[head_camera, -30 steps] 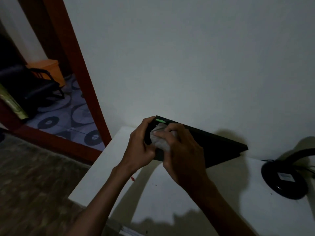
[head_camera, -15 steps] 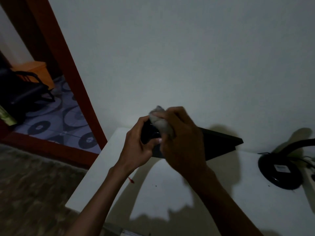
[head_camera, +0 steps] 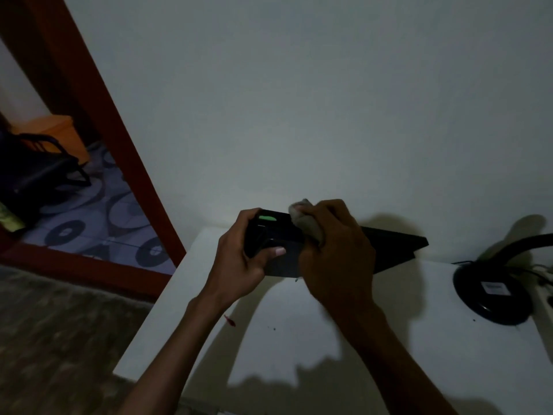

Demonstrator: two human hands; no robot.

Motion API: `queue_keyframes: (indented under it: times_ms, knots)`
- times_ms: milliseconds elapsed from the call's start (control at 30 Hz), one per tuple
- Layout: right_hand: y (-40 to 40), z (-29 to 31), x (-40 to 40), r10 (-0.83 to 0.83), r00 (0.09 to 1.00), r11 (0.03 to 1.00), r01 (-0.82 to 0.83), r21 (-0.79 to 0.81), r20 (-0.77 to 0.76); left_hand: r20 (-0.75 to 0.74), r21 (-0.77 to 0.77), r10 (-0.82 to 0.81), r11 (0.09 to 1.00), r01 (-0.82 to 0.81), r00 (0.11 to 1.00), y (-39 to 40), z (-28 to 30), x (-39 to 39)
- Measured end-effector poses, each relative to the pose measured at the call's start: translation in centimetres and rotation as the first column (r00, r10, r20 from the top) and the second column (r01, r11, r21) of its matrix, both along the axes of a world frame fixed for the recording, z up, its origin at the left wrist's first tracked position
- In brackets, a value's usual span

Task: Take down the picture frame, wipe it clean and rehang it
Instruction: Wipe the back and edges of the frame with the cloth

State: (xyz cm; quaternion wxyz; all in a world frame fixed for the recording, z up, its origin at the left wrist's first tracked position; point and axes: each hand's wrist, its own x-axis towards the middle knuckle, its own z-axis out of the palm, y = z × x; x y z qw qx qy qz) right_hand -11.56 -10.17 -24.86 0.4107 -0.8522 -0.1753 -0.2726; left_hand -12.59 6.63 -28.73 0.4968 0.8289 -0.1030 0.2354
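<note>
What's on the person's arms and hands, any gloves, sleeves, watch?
Nothing visible. Left hand and right hand are bare, no gloves, no rings or watch that the dim light lets me see. Both forearms are bare to the frame's bottom edge, no sleeves in view.

You stand in dim light facing a plain pale wall, and the white bench butts against its foot. Left of the bench a red-brown door frame leans across the view, opening onto a floor of tiles patterned with dark circles where a black chair sits. Grey-brown carpet lies left of the bench, nearer you.
</note>
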Motion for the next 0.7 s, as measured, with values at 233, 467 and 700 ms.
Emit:
queue_keyframes:
  times_ms: [233,467,700]
  knots:
    - [1.0,-0.8,-0.1,-0.037,0.999,0.967,0.029,-0.253,-0.029,0.005,-0.012,-0.008,1.0,0.008,1.0,1.5,-1.1,0.9]
    - [-4.9,-4.1,2.2,-0.234,0.969,0.97,0.227,-0.091,-0.08,-0.074,-0.119,0.002,0.993,-0.011,0.997,2.4,-3.1,1.1]
    - [-1.7,-3.7,1.1,-0.193,0.98,0.981,0.191,-0.043,-0.042,-0.108,-0.157,-0.005,0.988,-0.012,0.994,3.4,-3.6,1.7]
